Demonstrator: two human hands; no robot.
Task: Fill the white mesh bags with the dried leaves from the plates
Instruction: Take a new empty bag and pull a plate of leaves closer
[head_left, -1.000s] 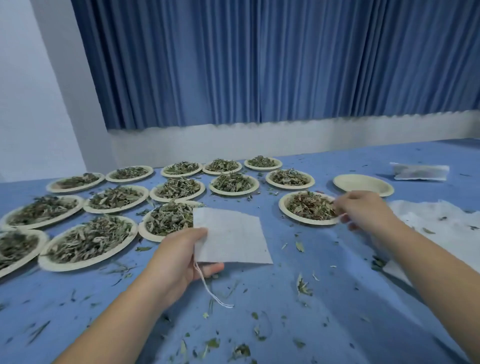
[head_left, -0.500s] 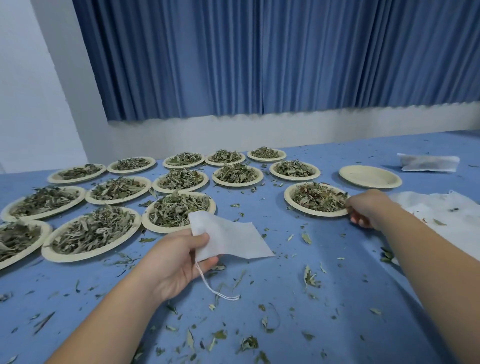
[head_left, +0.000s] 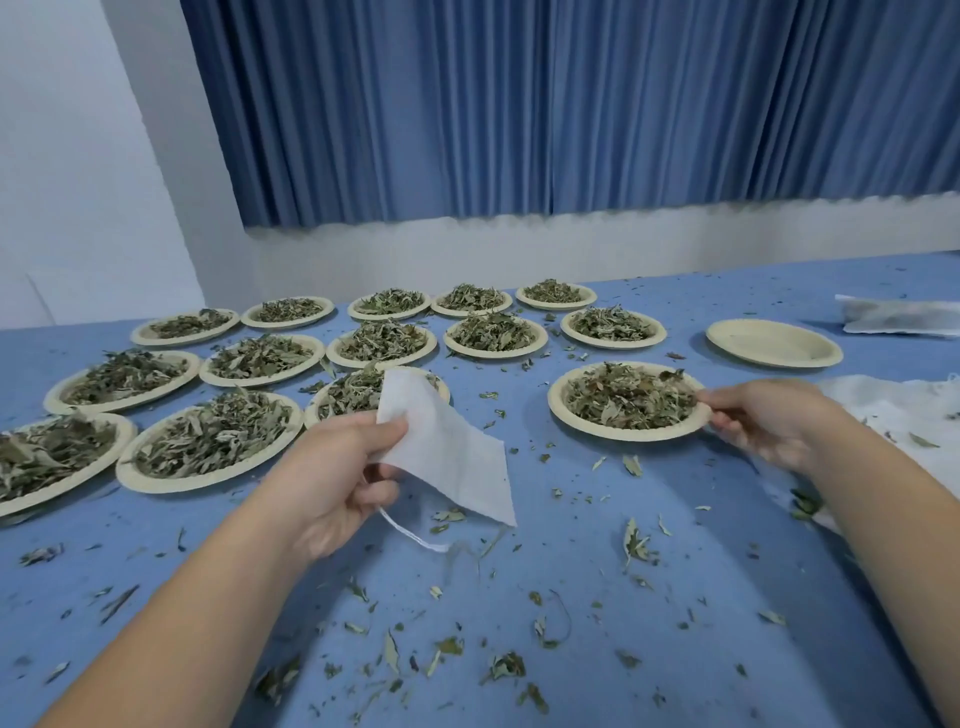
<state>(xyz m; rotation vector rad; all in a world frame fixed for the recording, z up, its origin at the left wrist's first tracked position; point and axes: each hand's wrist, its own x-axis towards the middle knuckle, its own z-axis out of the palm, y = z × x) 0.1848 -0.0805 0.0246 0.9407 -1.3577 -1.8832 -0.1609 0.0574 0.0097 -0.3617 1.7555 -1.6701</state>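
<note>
- The left hand (head_left: 332, 478) has fingers and thumb clamped on one edge of the white mesh bag (head_left: 447, 447), held just above the table (head_left: 571, 561) in front of the plates.
- The right hand (head_left: 763, 421) pinches the rim of the nearest plate (head_left: 558, 410), piled with dried leaves (head_left: 628, 397).
- My guess: spread the bag's mouth wide first, then tip the plate slowly right over it, or bits scatter.
- The bag looks flat, limp and empty, with its drawstring (head_left: 410, 535) dangling.

Your left hand (head_left: 337, 478) pinches the white mesh bag (head_left: 447, 452) between thumb and curled fingers. Your right hand (head_left: 769, 421) grips the plate (head_left: 623, 434) by its rim, forearm stretched forward.
</note>
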